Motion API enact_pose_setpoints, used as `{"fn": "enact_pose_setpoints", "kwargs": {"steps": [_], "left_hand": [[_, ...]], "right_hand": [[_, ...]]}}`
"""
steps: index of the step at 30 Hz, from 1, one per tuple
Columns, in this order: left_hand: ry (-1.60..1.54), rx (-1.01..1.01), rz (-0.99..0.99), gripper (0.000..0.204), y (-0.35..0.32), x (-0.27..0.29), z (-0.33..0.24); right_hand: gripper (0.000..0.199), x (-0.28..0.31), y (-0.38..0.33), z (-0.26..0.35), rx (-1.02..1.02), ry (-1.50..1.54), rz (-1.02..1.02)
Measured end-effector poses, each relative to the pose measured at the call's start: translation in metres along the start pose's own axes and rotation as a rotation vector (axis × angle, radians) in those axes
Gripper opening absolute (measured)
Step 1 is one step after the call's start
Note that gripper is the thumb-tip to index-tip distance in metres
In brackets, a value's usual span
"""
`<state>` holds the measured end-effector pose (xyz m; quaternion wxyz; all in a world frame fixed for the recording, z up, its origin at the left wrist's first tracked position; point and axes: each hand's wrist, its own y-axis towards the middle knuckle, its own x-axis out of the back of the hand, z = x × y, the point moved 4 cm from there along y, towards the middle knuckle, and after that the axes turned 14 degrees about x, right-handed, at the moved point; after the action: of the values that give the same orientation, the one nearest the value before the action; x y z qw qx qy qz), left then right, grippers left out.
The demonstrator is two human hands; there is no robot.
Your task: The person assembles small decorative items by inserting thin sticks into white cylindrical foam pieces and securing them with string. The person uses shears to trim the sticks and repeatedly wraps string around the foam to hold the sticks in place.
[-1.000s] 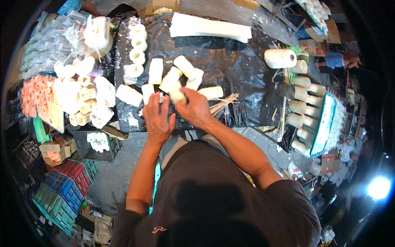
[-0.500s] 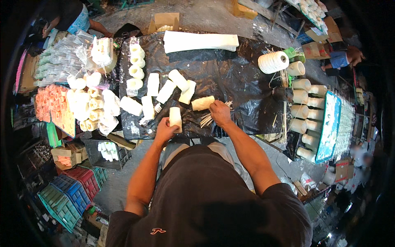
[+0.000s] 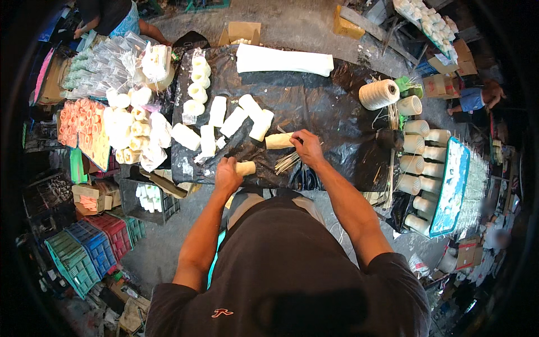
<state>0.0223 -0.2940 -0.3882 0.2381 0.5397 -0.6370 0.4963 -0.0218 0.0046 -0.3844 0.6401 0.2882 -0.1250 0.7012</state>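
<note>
My left hand (image 3: 227, 176) is closed round one end of a short cream cylinder (image 3: 246, 168), which lies sideways near the table's front edge. Fingers of my right hand (image 3: 306, 146) are closed at the right end of a second, yellower cylinder (image 3: 278, 141); their tips are partly hidden. Beneath that hand lies a bundle of thin pale sticks (image 3: 287, 162). Several similar whitish cylinders (image 3: 233, 122) are scattered on the black plastic sheet (image 3: 323, 112) ahead of my left hand.
A long white piece (image 3: 284, 59) lies at the far edge. To the right stand a thread cone (image 3: 379, 94), rows of cream cylinders (image 3: 412, 164) and a blue-edged tray (image 3: 451, 188). Orange pieces (image 3: 84, 129) and bagged items (image 3: 101, 67) crowd the left; a black crate (image 3: 147, 202) stands below.
The cylinder in my left hand has turned from pointing away from me to lying sideways. My right hand stays by the yellower cylinder. The whole view has shifted slightly.
</note>
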Motion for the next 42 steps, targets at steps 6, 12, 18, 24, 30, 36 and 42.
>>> {"fn": "enact_pose_setpoints", "kwargs": {"steps": [6, 12, 18, 24, 30, 36, 42], "left_hand": [[0.428, -0.407, -0.218, 0.034, -0.012, -0.018, -0.017], [-0.214, -0.326, -0.016, 0.032, -0.002, -0.008, -0.033], [-0.697, -0.360, -0.086, 0.035, -0.038, 0.119, -0.112], [-0.760, -0.525, -0.182, 0.028, -0.061, 0.175, -0.145], [-0.606, -0.569, -0.347, 0.028, -0.072, 0.195, -0.160], [-0.517, -0.580, -0.446, 0.030, -0.075, 0.200, -0.156], [-0.449, -0.562, -0.449, 0.030, -0.079, 0.202, -0.157]], "right_hand": [[0.012, 0.019, 0.032, 0.040, -0.006, 0.090, -0.096], [0.015, 0.037, 0.043, 0.053, -0.213, 0.423, -0.111], [0.017, 0.085, 0.040, 0.160, -0.020, 0.209, 0.028], [0.017, 0.114, 0.030, 0.254, 0.320, 0.110, 0.187], [0.022, 0.108, 0.033, 0.279, 0.524, -0.058, 0.157], [0.022, 0.109, 0.031, 0.292, 0.565, -0.162, 0.126], [0.019, 0.107, 0.029, 0.293, 0.658, -0.250, 0.100]]}}
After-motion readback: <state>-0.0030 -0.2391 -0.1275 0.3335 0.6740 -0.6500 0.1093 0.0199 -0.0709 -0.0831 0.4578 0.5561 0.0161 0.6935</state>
